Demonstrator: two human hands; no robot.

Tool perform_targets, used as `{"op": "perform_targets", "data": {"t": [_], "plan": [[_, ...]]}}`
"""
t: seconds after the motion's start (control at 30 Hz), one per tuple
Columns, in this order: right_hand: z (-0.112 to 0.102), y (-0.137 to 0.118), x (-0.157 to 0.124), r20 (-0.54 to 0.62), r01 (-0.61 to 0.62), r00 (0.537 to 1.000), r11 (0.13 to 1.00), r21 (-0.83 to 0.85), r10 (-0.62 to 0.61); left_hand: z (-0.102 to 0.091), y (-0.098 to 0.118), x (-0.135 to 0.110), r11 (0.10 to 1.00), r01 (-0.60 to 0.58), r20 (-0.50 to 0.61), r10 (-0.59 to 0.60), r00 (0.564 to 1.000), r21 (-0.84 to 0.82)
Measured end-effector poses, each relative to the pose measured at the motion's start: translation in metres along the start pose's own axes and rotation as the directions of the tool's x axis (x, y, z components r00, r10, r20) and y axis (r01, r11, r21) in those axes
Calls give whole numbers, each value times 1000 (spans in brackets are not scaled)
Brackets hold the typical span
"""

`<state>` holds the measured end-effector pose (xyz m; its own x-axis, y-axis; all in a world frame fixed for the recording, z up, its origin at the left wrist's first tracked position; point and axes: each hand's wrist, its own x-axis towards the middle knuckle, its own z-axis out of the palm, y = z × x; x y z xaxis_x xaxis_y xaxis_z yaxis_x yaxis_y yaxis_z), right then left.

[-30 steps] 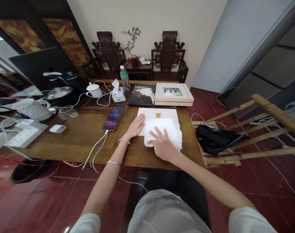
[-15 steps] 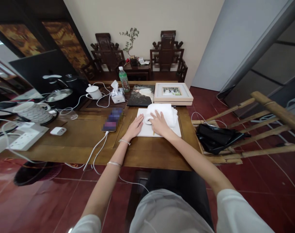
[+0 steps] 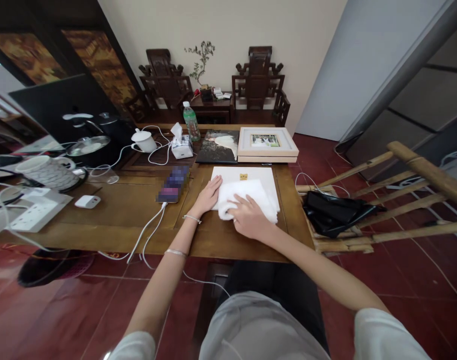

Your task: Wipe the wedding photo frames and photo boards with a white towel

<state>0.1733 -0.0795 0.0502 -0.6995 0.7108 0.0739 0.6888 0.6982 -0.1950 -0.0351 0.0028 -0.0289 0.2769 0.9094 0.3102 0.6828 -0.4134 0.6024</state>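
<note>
A flat white panel (image 3: 228, 174) with a small gold-coloured metal fitting (image 3: 244, 177) lies on the table in front of me. It looks like the back of a picture frame. My left hand (image 3: 208, 194) rests on its left edge, fingers stretched out. A folded white towel (image 3: 256, 189) covers the panel's lower part and hangs over its near edge. My right hand (image 3: 251, 215) presses on the towel and grips it at its near left side.
Behind the panel lie a framed picture (image 3: 268, 142) and a dark photo panel (image 3: 217, 146). A phone (image 3: 172, 184) on a cable, a tissue box (image 3: 182, 147), a bottle (image 3: 191, 122) and a lidded cup (image 3: 143, 141) stand leftward. A bamboo chair (image 3: 378, 165) stands right.
My right hand has drawn the towel toward me, from the panel's far part to its near edge. The gold-coloured fitting now shows. My left hand stays at the left edge.
</note>
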Motion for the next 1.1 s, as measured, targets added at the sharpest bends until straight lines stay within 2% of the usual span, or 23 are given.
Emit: {"op": "perform_targets", "data": {"t": [0.2, 0.33, 0.4, 0.47, 0.57, 0.63, 0.7, 0.87, 1.03, 1.1], "plan": [[4, 49, 56, -113, -116, 988, 990, -79, 106, 1, 1, 1, 1000, 22, 7, -22, 1000, -13], [10, 45, 77, -105, -142, 986, 981, -130, 129, -3, 10, 0, 988, 77, -30, -81, 996, -131], [13, 33, 79, -84, -87, 994, 986, -145, 75, -6, 14, 0, 966, 91, -96, -117, 988, -241], [14, 21, 75, -51, 44, 997, 988, -146, -51, -9, 17, -1, 944, 83, -173, -144, 974, -319], [9, 10, 60, 5, 260, 965, 957, -127, -261, -11, 19, -2, 939, 90, -242, -177, 954, -331], [3, 9, 49, 35, 315, 949, 944, -103, -313, -11, 20, -3, 948, 106, -247, -184, 951, -300], [-5, 12, 39, 49, 282, 959, 955, -87, -279, -8, 21, -3, 961, 113, -226, -172, 959, -251], [-23, 31, 38, 7, 67, 998, 989, -132, -66, -1, 18, -1, 986, 94, -147, -114, 983, -136], [-29, 48, 74, -38, -201, 979, 977, -68, 198, 1, 13, 0, 997, 44, -112, -52, 992, -70], [-29, 49, 95, -50, -244, 968, 970, 2, 244, 0, 13, 0, 998, 43, -106, -49, 993, -55]]}}
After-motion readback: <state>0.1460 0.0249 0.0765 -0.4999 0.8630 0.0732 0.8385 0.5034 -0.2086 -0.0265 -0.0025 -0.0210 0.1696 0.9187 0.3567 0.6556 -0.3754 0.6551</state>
